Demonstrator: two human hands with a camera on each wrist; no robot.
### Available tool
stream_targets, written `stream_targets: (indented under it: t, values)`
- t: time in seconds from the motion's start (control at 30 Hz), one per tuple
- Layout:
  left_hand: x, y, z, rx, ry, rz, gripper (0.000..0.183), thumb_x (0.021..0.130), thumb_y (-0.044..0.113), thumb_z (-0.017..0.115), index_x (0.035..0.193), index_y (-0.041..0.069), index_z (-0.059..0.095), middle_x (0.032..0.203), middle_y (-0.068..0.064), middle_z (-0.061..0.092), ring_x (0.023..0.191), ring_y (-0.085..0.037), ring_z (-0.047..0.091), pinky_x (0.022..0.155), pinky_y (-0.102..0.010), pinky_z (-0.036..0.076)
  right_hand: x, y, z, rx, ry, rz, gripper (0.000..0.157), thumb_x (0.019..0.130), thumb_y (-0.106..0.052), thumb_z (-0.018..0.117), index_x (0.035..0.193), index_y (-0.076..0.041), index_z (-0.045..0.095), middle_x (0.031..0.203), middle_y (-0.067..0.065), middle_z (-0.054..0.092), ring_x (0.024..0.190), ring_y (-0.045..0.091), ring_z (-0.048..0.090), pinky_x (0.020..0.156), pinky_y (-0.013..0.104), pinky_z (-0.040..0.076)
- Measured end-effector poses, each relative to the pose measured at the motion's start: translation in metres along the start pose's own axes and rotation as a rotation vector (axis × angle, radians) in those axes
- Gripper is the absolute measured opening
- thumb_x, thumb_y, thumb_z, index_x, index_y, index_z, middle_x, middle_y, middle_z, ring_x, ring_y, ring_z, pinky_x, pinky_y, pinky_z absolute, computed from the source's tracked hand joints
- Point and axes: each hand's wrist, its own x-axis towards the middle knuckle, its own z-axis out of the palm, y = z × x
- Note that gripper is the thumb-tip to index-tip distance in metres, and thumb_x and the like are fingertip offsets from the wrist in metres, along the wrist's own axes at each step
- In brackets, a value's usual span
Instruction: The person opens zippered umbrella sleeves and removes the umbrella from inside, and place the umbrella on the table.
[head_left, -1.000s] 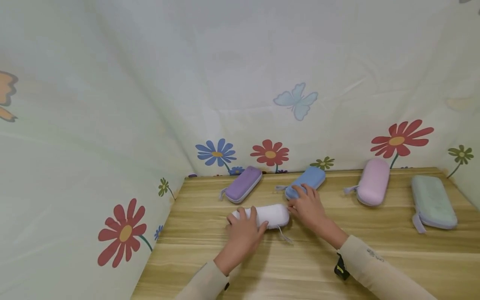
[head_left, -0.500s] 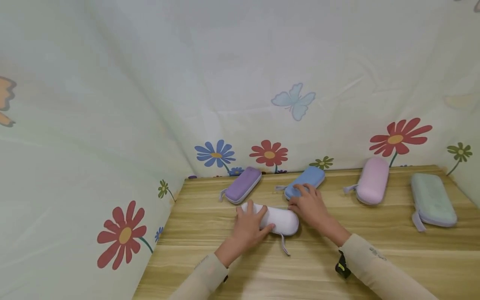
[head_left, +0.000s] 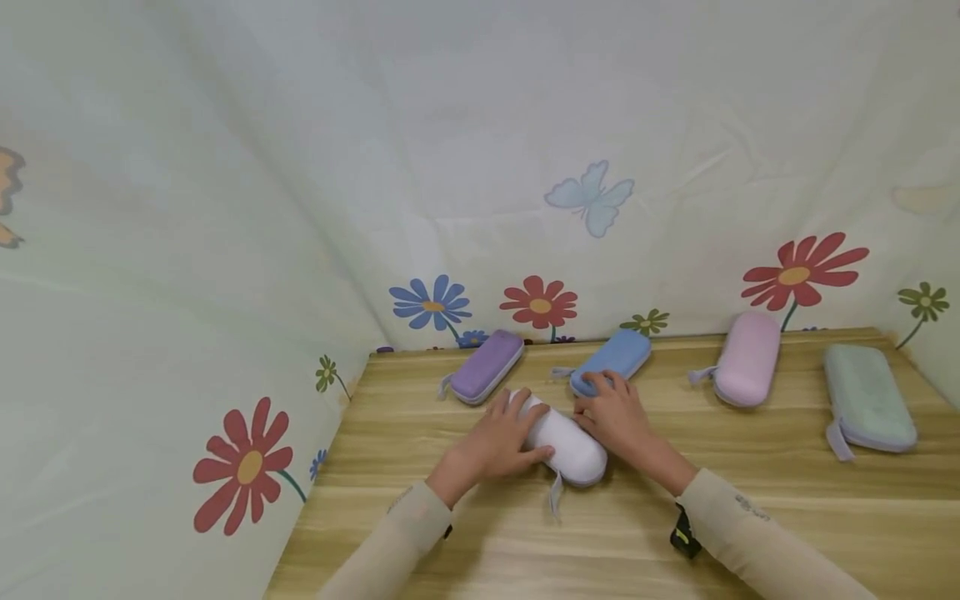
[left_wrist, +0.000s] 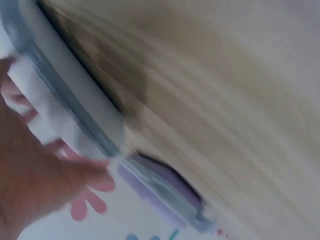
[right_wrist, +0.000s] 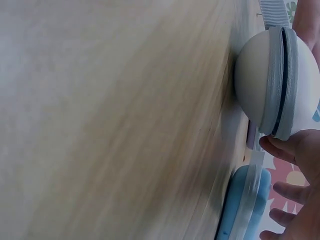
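Left hand grips white case, fingers curled round it, in front of blue case. Right hand at its zip, outer fingers spread; can't tell if pinching. Right wrist view shows zip's dark gap, hidden in head view.

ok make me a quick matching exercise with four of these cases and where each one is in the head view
Things
1. purple case
2. white case
3. pink case
4. green case

Places
A. between the blue case and the case farthest right
B. farthest right of all the cases
C. farthest left of all the cases
D. in the grip of the left hand

Right pairs: 1-C, 2-D, 3-A, 4-B
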Motion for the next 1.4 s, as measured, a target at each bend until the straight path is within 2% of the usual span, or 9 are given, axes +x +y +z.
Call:
stream_targets:
  t: [0.17,0.3,0.57,0.77,0.93,1.0,1.13,1.23,1.4]
  values:
    - [-0.006,0.026,0.006,-0.124,0.066,-0.213,0.087,0.101,0.066,0.039,0.161,0.005,0.024,0.166,-0.025,0.015,0.149,-0.055,0.014,0.116,-0.064,0.026,0.000,0.001,0.000,0.023,0.048,-0.005,0.007,0.087,-0.026,0.082,0.085,-0.020,0.081,0.134,0.018,0.061,0.128,0.048,0.048,0.098,0.069,0.041]
    - [-0.006,0.041,0.015,-0.215,0.109,-0.277,0.091,0.104,0.063,0.035,0.160,-0.005,0.015,0.165,-0.033,0.006,0.150,-0.055,0.009,0.118,-0.060,0.024,-0.003,-0.001,0.003,0.033,0.090,0.004,0.007,0.086,-0.023,0.082,0.083,-0.017,0.080,0.133,0.017,0.062,0.127,0.046,0.049,0.100,0.068,0.040]
    - [0.020,0.036,0.017,-0.270,0.146,-0.235,0.076,0.110,0.043,0.039,0.157,-0.012,0.016,0.164,-0.035,0.005,0.152,-0.050,0.004,0.122,-0.053,0.018,-0.007,-0.012,0.005,0.044,0.125,0.012,0.012,0.082,-0.019,0.080,0.071,-0.016,0.077,0.128,0.014,0.064,0.123,0.044,0.051,0.095,0.066,0.043]
    - [0.030,0.023,0.009,-0.223,-0.007,-0.142,0.073,0.110,0.040,0.035,0.160,-0.006,0.007,0.167,-0.028,-0.004,0.154,-0.041,-0.009,0.124,-0.052,0.012,-0.010,-0.012,0.007,0.080,0.098,-0.044,0.011,0.079,-0.017,0.085,0.071,-0.018,0.078,0.133,0.019,0.062,0.128,0.049,0.047,0.097,0.070,0.040]
    - [0.026,0.019,0.001,-0.332,-0.076,-0.199,0.074,0.108,0.035,0.039,0.161,-0.004,0.005,0.168,-0.025,-0.005,0.155,-0.041,-0.004,0.122,-0.056,0.017,-0.009,-0.010,0.005,0.093,0.110,-0.113,0.011,0.077,-0.022,0.089,0.074,-0.020,0.078,0.141,0.020,0.058,0.136,0.051,0.043,0.100,0.076,0.035]
    - [0.025,0.024,-0.004,-0.400,-0.061,-0.252,0.075,0.107,0.032,0.042,0.160,-0.006,0.006,0.167,-0.027,-0.005,0.154,-0.045,-0.001,0.121,-0.058,0.019,-0.006,-0.012,0.005,0.103,0.100,-0.126,0.011,0.078,-0.024,0.089,0.075,-0.021,0.079,0.145,0.019,0.055,0.138,0.051,0.040,0.101,0.078,0.032]
    - [0.026,0.036,0.004,-0.404,0.039,-0.318,0.074,0.107,0.029,0.045,0.158,-0.011,0.009,0.164,-0.034,-0.002,0.151,-0.052,0.006,0.117,-0.060,0.026,-0.002,-0.016,0.004,0.116,0.089,-0.118,0.010,0.079,-0.026,0.089,0.077,-0.021,0.081,0.149,0.017,0.052,0.141,0.051,0.037,0.101,0.079,0.031]
    - [0.025,0.038,0.015,-0.362,0.102,-0.315,0.073,0.107,0.028,0.045,0.158,-0.012,0.011,0.164,-0.035,0.000,0.151,-0.052,0.007,0.116,-0.060,0.029,-0.002,-0.015,0.005,0.123,0.092,-0.112,0.010,0.078,-0.025,0.090,0.076,-0.023,0.080,0.150,0.015,0.052,0.142,0.050,0.037,0.102,0.079,0.030]
    - [0.021,0.037,0.021,-0.346,0.120,-0.296,0.072,0.108,0.030,0.042,0.159,-0.010,0.011,0.166,-0.031,-0.002,0.153,-0.048,0.005,0.118,-0.060,0.024,0.000,-0.012,0.008,0.122,0.110,-0.123,0.011,0.076,-0.024,0.090,0.075,-0.023,0.080,0.149,0.015,0.052,0.143,0.048,0.036,0.103,0.078,0.029]
